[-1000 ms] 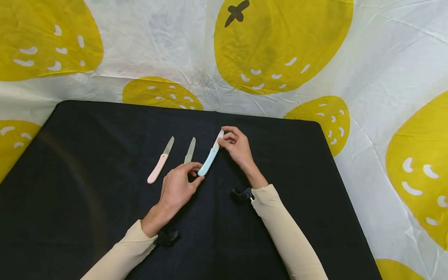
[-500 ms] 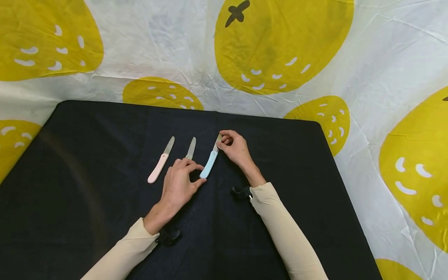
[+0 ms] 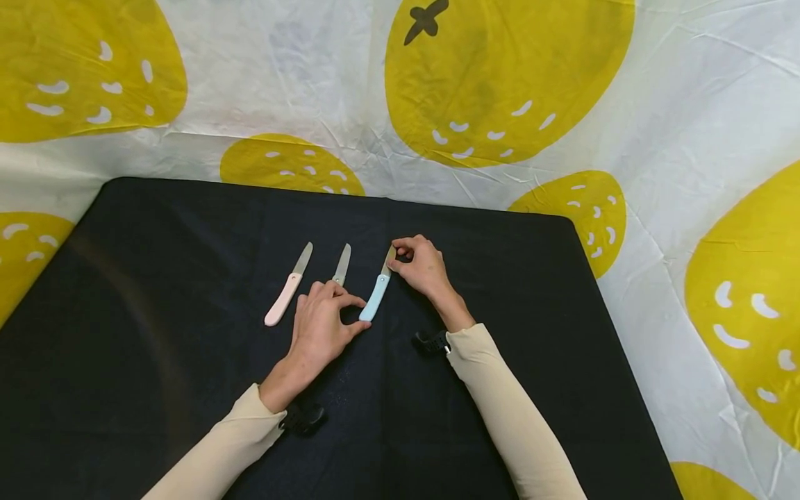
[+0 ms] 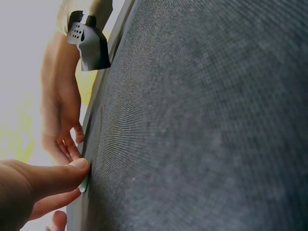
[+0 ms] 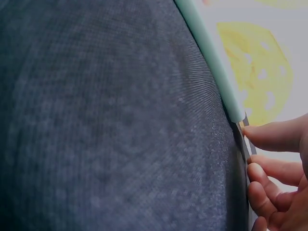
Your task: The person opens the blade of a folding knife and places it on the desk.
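Observation:
A knife with a light blue handle (image 3: 376,297) lies slanted, close over the black cloth, its blade toward the far side. My left hand (image 3: 319,325) has thumb and forefinger on either side of the handle's near end. With thumb and forefinger, my right hand (image 3: 423,268) pinches the blade near its tip. Seen from the right wrist, the handle (image 5: 211,57) runs low along the cloth up to my right fingers (image 5: 276,137). A knife with a pale green handle (image 3: 342,264) lies to the left, its handle mostly hidden behind my left hand.
Farther left lies a knife with a pink handle (image 3: 283,300), blade pointing away. The black cloth (image 3: 187,333) covers the table, and a white curtain with yellow fruit prints (image 3: 500,90) hangs behind its far edge. A dark strap (image 3: 431,343) sits at my right wrist.
The blue knife has come down and slightly nearer to me, its handle end shifting right. Both hands moved along with it. The pink and green knives stayed in place.

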Demonstrator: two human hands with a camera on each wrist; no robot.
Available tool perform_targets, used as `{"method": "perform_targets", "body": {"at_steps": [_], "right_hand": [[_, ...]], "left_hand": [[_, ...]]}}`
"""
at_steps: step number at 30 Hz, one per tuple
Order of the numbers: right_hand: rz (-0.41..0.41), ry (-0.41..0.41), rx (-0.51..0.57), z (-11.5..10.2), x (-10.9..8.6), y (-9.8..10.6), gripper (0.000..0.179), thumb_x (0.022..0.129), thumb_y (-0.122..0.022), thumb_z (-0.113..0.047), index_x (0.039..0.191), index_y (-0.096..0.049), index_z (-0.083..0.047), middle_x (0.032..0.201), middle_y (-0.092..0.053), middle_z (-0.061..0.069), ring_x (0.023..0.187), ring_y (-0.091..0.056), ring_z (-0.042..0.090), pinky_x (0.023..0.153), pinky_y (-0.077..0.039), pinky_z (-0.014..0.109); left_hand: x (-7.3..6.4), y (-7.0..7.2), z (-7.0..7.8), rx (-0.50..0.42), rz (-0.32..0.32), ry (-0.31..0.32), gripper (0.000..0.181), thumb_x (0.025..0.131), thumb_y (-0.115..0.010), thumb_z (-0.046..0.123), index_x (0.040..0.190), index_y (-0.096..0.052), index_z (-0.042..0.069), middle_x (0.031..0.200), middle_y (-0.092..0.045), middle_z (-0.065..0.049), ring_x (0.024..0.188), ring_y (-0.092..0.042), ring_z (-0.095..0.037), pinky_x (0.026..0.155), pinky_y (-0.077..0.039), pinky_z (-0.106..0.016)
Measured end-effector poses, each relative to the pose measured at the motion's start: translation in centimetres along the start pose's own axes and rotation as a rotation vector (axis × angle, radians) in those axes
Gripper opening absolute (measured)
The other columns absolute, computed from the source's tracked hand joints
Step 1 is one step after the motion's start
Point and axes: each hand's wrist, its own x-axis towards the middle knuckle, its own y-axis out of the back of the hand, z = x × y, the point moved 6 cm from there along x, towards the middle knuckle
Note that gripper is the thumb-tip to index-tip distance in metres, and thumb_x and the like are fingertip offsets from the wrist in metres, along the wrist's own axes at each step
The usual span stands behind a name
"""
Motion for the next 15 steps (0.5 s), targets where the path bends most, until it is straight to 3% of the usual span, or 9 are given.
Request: {"method": "perform_targets", "body": {"at_steps": [8, 15], "right_hand": [[-0.016, -0.005, -0.087, -0.15, -0.3, -0.02, 0.044, 0.094, -0.078, -0.028, 0.135, -0.071, -0.015, 0.111, -0.067, 0.009, 0.101, -0.059, 0.03, 0.098, -0.04, 0.05], [-0.012, -0.007, -0.07, -0.28, -0.71, 0.04, 0.049, 0.094, -0.077, -0.029, 0.14, -0.067, -0.015, 0.112, -0.066, 0.01, 0.103, -0.058, 0.03, 0.098, -0.041, 0.05]], "left_hand": [[-0.07, 0.03, 0.0, 0.012, -0.007, -0.002, 0.034, 0.07, -0.098, 0.031, 0.101, -0.085, 0.023, 0.094, -0.061, -0.002, 0.093, -0.05, -0.024, 0.075, -0.032, -0.039], [-0.33, 0.18, -0.1, 0.03, -0.015, -0.002, 0.036, 0.071, -0.097, 0.033, 0.103, -0.084, 0.022, 0.098, -0.062, -0.003, 0.096, -0.05, -0.025, 0.076, -0.032, -0.04]]}}
